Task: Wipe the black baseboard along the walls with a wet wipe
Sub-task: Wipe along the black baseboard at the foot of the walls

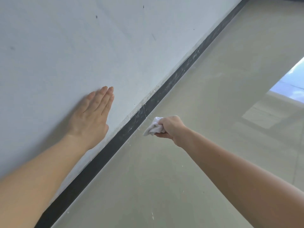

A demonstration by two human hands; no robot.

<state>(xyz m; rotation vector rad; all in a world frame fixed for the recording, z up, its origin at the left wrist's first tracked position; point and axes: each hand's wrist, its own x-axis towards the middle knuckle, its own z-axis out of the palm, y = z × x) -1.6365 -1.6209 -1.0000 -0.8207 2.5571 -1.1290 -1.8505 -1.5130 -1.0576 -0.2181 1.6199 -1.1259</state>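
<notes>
No container is seen in the head view. A black baseboard point(164, 91) is run diagonally across the frame, from the lower left to the upper right, between a pale grey-white wall point(65, 46) and a glossy beige floor point(197, 145). The nearer stretch of the baseboard is seen dark and even; from beside the hands onward it is marked with whitish scuffs and streaks. Small dark specks are scattered on the wall, and white flecks are dotted on the floor close to the baseboard. A bright window reflection is shown on the floor at the right.

The left hand point(92, 119) is laid flat against the wall just above the baseboard, its fingers straight and held together; nothing is held by it. The right hand point(171, 127) is extended from the right over the floor, its grip closed round a crumpled white wet wipe point(153, 127). The wipe is held just beside the baseboard; whether it is touched cannot be told.
</notes>
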